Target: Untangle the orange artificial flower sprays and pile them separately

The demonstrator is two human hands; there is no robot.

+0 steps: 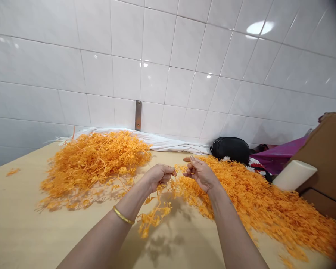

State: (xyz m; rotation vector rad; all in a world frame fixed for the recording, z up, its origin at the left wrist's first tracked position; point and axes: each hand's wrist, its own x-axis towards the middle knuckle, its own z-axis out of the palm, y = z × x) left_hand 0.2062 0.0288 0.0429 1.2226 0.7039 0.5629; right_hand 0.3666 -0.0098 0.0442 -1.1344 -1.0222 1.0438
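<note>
My left hand point(161, 175), a gold bangle on its wrist, is closed in a pinch on an orange plastic flower sprig point(155, 217). Small orange blossoms of the sprig hang below the fist, above the table. Just right of it is my right hand point(198, 172), its index finger stretched out and the other fingers loosely bent apart. I see nothing held in it, though small orange bits show close to its fingertips. Left of my hands lies a heap of tangled orange sprigs with long stems point(100, 153). A wide spread of small orange flower pieces point(240, 190) lies beside and behind my right hand.
The pale wooden table point(58, 235) meets a white tiled wall. A white cloth point(173, 145) runs along its back edge. At the right stand a black pouch point(231, 148), a purple bag point(278, 157), a cream cylinder point(294, 175) and a cardboard box point(329, 157).
</note>
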